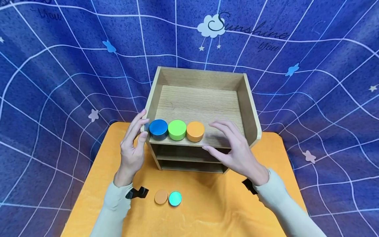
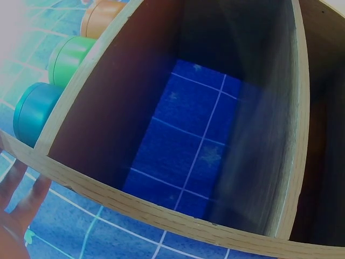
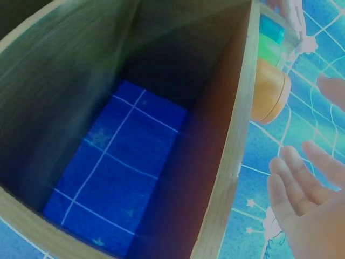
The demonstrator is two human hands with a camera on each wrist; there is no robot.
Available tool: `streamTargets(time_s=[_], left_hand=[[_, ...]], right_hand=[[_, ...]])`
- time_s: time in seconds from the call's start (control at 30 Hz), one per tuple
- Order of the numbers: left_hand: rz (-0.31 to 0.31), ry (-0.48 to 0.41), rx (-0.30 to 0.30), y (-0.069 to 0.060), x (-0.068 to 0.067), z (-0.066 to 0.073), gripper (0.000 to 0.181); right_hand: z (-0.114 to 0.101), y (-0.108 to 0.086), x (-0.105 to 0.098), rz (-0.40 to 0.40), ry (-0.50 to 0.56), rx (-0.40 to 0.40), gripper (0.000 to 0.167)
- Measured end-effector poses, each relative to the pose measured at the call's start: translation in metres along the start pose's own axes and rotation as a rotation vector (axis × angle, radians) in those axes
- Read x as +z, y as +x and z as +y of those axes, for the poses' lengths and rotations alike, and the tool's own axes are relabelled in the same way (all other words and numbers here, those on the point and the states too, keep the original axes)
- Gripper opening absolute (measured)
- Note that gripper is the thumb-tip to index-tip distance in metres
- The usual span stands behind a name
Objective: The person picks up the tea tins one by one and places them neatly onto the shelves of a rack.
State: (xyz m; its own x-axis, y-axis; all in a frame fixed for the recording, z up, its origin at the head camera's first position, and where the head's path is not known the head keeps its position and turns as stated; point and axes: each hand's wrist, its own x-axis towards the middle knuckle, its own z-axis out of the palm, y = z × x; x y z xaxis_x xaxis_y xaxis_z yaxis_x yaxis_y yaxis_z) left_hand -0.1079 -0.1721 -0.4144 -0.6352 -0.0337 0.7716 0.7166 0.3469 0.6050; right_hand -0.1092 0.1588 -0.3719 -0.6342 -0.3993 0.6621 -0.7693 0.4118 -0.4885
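A blue round tin (image 1: 158, 127), a green round tin (image 1: 177, 129) and an orange round tin (image 1: 195, 130) stand side by side along the front edge of the wooden shelf's (image 1: 201, 102) top board. My left hand (image 1: 132, 149) is at the shelf's left side panel, beside the blue tin, its fingers extended and fingertips at the panel's edge. To the right of the orange tin, my right hand (image 1: 238, 151) hovers with thumb and fingers spread apart. A gap separates it from the orange tin (image 3: 269, 91) in the right wrist view, and it holds nothing.
On the orange cloth (image 1: 207, 210) before the shelf lie an orange-brown round tin (image 1: 161, 197) and a turquoise round tin (image 1: 175, 198). Lower compartments (image 1: 189, 154) open toward me. A blue patterned curtain (image 1: 74, 82) surrounds the table at the back and sides.
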Motion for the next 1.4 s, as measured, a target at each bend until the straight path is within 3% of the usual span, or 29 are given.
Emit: streamTargets(time_s=[0.1, 0.2, 0.43, 0.57, 0.83, 1.4], left_hand=[[0.001, 0.005, 0.002, -0.004, 0.000, -0.011, 0.030], [0.002, 0.002, 0.006, -0.004, 0.000, -0.011, 0.030], [0.011, -0.013, 0.018, 0.006, 0.002, 0.015, 0.028], [0.018, -0.012, 0.022, 0.008, 0.002, 0.021, 0.027], [0.018, -0.005, 0.017, -0.003, 0.002, -0.010, 0.030], [0.019, -0.014, 0.018, -0.006, -0.001, -0.020, 0.030]], right_hand=[[-0.004, -0.007, -0.001, 0.024, 0.003, -0.015, 0.059], [-0.009, -0.013, -0.001, 0.047, 0.008, -0.041, 0.058], [-0.019, -0.027, 0.002, 0.072, -0.011, -0.085, 0.054], [-0.020, -0.037, 0.008, 0.060, 0.008, -0.100, 0.053], [-0.020, -0.056, 0.026, 0.039, 0.045, -0.142, 0.053], [-0.027, -0.088, 0.067, -0.052, 0.071, -0.095, 0.056]])
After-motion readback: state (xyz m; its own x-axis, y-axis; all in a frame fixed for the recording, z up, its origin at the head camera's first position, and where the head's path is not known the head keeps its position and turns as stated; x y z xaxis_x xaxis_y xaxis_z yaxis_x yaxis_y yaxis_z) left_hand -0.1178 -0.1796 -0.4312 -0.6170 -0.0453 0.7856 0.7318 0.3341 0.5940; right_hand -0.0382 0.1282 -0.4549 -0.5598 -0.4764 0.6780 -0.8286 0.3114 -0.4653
